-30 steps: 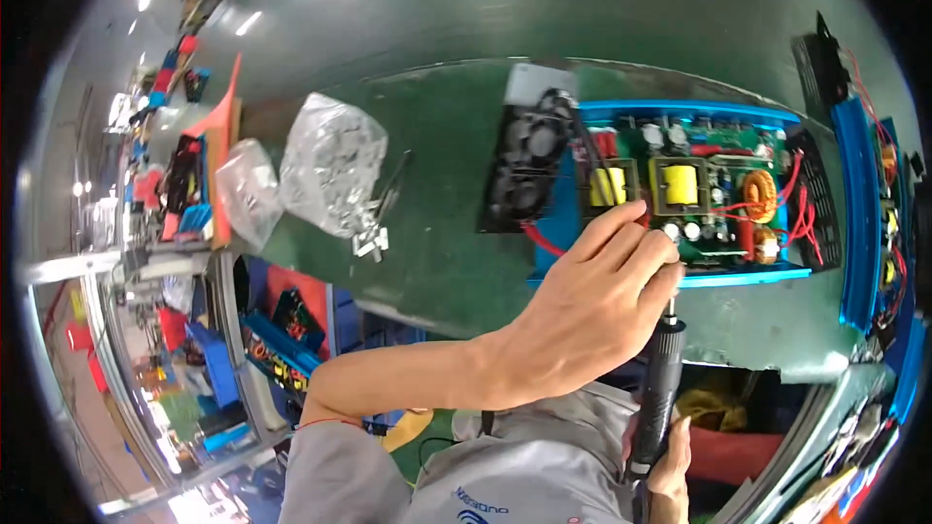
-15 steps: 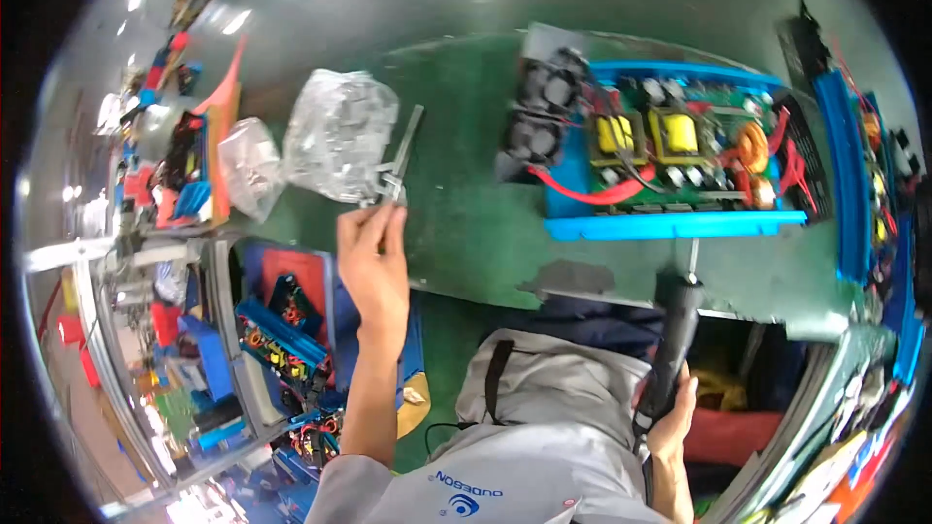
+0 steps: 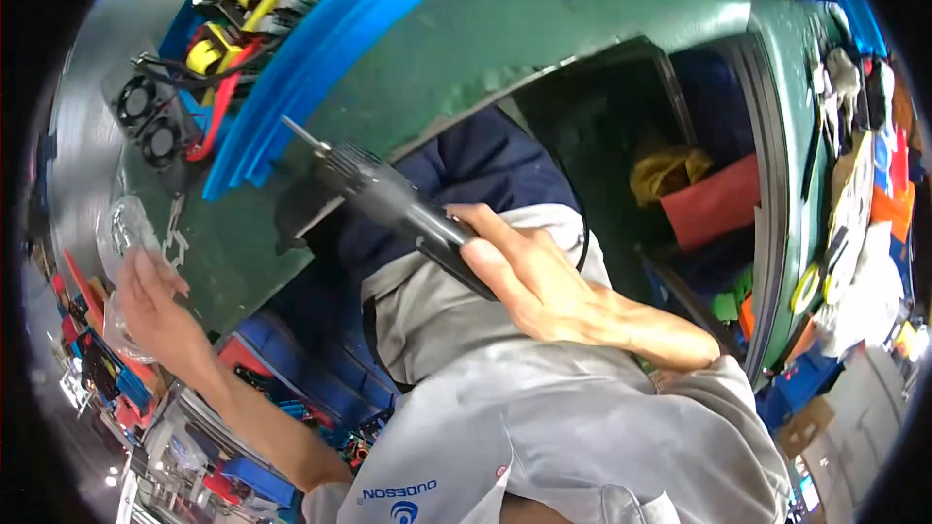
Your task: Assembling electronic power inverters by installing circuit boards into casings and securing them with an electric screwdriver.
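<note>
Screwdriver, long, black, held tight by right hand | points upper-left to blue metal case | left hand near clear plastic bag, can't tell grip

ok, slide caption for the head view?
Right hand holds a black power screwdriver, bit toward a blue housing; left hand at a clear plastic bag on the green workbench.

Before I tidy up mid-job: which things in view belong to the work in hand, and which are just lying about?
Likely in the job:
black power screwdriver, in the right hand
blue-sided electronics unit with two fans
clear plastic bag, at the left hand

Apparently just lying about, below the bench top:
flat red piece
crumpled yellowish item
</note>
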### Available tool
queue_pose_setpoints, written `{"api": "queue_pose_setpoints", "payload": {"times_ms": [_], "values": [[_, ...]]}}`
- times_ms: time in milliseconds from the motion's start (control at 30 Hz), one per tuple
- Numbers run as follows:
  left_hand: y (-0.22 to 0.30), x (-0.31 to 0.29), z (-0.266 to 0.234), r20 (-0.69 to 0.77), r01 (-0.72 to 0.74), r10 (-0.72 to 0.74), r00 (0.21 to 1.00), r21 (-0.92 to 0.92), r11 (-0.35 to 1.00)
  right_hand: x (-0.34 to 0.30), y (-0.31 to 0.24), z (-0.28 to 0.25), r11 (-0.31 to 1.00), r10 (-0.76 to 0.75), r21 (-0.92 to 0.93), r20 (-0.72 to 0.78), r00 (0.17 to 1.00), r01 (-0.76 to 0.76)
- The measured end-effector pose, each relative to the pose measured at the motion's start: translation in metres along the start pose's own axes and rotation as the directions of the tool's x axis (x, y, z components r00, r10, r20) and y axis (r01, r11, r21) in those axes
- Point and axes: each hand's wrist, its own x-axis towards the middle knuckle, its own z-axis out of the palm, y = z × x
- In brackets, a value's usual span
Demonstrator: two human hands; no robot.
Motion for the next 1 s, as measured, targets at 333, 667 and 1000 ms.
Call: {"api": "queue_pose_setpoints", "payload": {"times_ms": [333, 667, 1000], "values": [[0.134, -0.009, 0.068, 0.359, -0.460, 0.406, 0.840, 0.075, 0.885, 0.005, 0.010, 0.009, 0.988, -0.132, -0.098, -0.102, 0.986, 0.122], [0.147, 0.015, 0.061, 0.531, -0.872, 0.704, 0.472, 0.166, 0.460, 0.008, 0.011, 0.011, 0.972, -0.192, -0.165, -0.136, 0.972, 0.169], [0.131, 0.022, 0.065, 0.622, -0.928, 0.693, 0.366, 0.188, 0.322, 0.010, 0.007, 0.014, 0.980, -0.158, -0.136, -0.115, 0.981, 0.142]]}}
